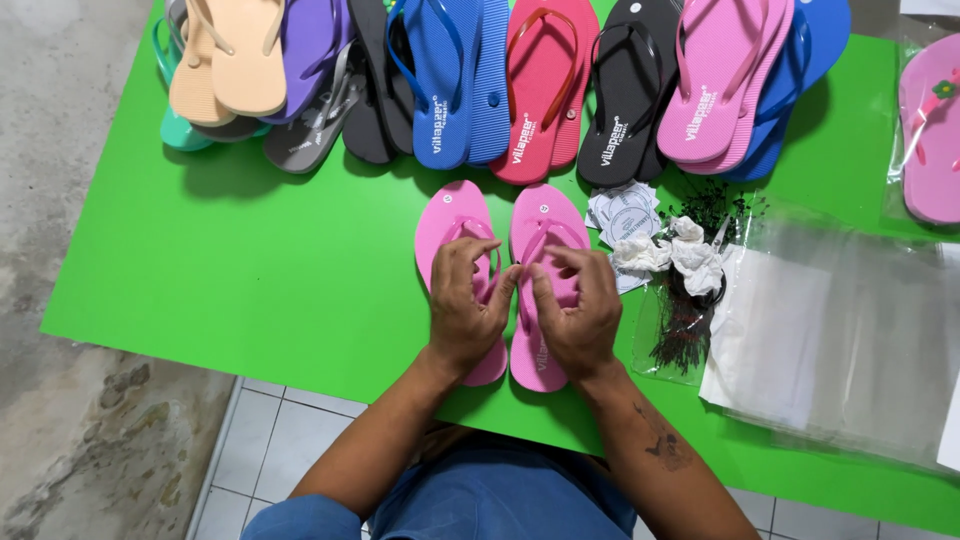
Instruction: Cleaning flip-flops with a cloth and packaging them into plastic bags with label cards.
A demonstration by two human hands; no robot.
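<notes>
— What's nearest to you, from where you stand?

— The person's two forearms, coming up over the near edge of the green tabletop (250,290). The left hand (462,300) lies on the left pink flip-flop (452,222), fingers curled down over its strap, covering the middle and heel so that only the toe end and a sliver of heel show.

— And the other one?

— The right hand (578,308) rests on the right pink flip-flop (540,215), fingers bent and pinching at the strap. Neither hand is lifting anything; both are half-closed on the straps, pressing the pair flat. The two sandals lie side by side, nearly touching, toes pointing away from the person, directly under the hands.

— What's beside them?

— Just right of the right hand, a clear bag of small dark fasteners (683,330), crumpled white paper (690,258) and round white tags (622,212). Farther right, a stack of clear plastic bags (840,320).

— And at the back?

— A row of flip-flops along the far edge: peach (235,60), purple (310,45), blue (450,80), red (535,95), black (620,100) and pink (715,80). At the far right, a bagged pink sandal (930,130).
</notes>
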